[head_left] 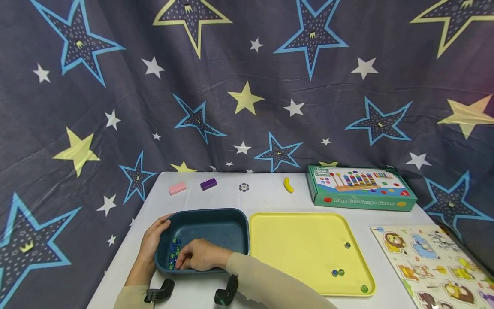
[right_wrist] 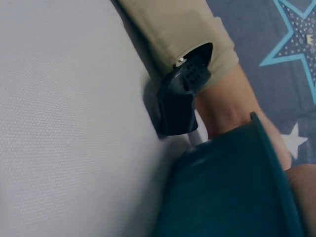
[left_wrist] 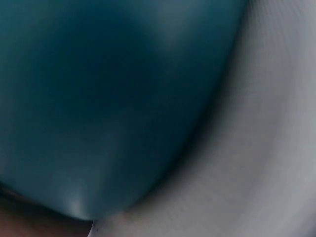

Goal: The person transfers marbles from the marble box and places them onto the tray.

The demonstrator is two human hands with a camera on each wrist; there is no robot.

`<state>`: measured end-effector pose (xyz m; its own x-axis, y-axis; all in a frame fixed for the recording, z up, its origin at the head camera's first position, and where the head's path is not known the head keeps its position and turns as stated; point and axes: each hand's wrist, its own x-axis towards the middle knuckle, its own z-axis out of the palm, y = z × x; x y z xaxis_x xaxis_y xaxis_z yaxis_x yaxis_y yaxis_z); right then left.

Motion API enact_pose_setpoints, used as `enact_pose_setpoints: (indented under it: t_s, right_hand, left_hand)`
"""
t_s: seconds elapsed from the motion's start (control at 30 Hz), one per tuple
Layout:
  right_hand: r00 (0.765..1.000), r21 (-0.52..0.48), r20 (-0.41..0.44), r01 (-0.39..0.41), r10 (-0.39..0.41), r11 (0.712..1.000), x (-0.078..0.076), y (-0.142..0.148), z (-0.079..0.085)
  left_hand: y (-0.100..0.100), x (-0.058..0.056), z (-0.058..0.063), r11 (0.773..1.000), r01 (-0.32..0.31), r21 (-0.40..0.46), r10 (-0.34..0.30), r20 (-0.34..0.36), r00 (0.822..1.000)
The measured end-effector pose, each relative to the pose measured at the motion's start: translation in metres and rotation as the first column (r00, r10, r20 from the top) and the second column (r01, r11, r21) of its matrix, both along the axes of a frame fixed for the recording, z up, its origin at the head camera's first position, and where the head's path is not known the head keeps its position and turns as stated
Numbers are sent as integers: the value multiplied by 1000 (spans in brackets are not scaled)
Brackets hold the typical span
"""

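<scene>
A dark teal tub (head_left: 210, 219) stands at the left of the table, with several blue and green glass marbles (head_left: 173, 254) gathered along its inner left side. My left hand (head_left: 151, 240) grips the tub's left end from outside, fingers bent round the far left corner. Inside the tub, my right hand (head_left: 202, 255) points down with bent fingers, the fingertips right at the near marbles. I cannot tell whether a marble is between those fingertips. In the left wrist view, the tub's blurred wall (left_wrist: 113, 108) fills most of the picture.
A yellow tray (head_left: 293, 253) adjoins the tub's right side, with several marbles (head_left: 341, 272) on its right part. Behind lie a pink block (head_left: 177, 188), purple block (head_left: 209, 184), poker chip (head_left: 244, 187) and toy banana (head_left: 288, 185). A green game box (head_left: 362, 189) and animal puzzle board (head_left: 436, 266) are at right.
</scene>
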<state>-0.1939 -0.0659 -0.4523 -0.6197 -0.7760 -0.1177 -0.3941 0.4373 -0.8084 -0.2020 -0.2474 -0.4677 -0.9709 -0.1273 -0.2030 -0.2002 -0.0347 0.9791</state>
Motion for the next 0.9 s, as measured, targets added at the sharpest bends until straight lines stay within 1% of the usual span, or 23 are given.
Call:
enact_pose_setpoints:
  t_s: [0.1, 0.2, 0.33, 0.47, 0.53, 0.63, 0.73, 0.9]
  right_hand:
    - [999, -21, -47, 5, -6, 1000, 1, 3, 2]
    - [995, -22, -103, 7, -9, 1000, 1, 7, 4]
    - [981, -32, -190, 29, -34, 999, 3, 17, 10]
    - [973, -119, -203, 92, -115, 989, 4, 31, 13]
    - [972, -185, -173, 125, -158, 975, 3, 39, 14]
    - [965, -278, -138, 179, -223, 944, 3, 51, 14]
    - [950, -348, -131, 223, -283, 911, 2, 64, 14]
    - [918, -421, -139, 284, -371, 862, -1, 81, 17]
  left_hand:
    - [3, 2, 6, 1000, 6, 16, -6, -4, 1000]
    - [4, 3, 8, 1000, 12, 24, -12, -6, 1000]
    - [1, 1, 3, 1000, 11, 7, -11, 5, 1000]
    - [-2, -3, -6, 1000, 8, -7, -8, 8, 1000]
    - [-3, -4, -10, 1000, 7, -7, -7, 2, 1000]
    - [-4, -5, -12, 1000, 10, -7, -10, -17, 1000]
    - [-4, -5, -13, 1000, 16, -9, -16, -32, 999]
    - [-5, -5, -12, 1000, 16, -14, -16, -34, 999]
